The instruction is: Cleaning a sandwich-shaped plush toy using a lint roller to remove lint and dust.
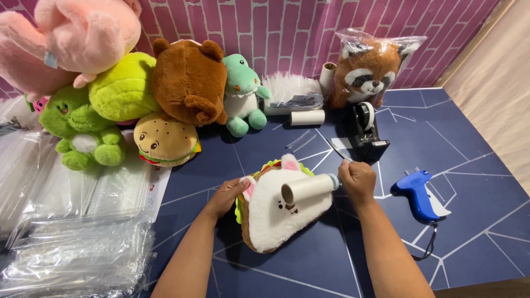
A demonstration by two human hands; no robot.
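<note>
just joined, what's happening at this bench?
A person is running a lint roller over a white sandwich-shaped plush toy on the dark blue table. The right hand holds the roller by its handle; the left hand steadies the toy's edge. A blue tagging gun and a black tape dispenser lie to the right. More plush toys line the back wall, and clear bags are stacked at left.
</note>
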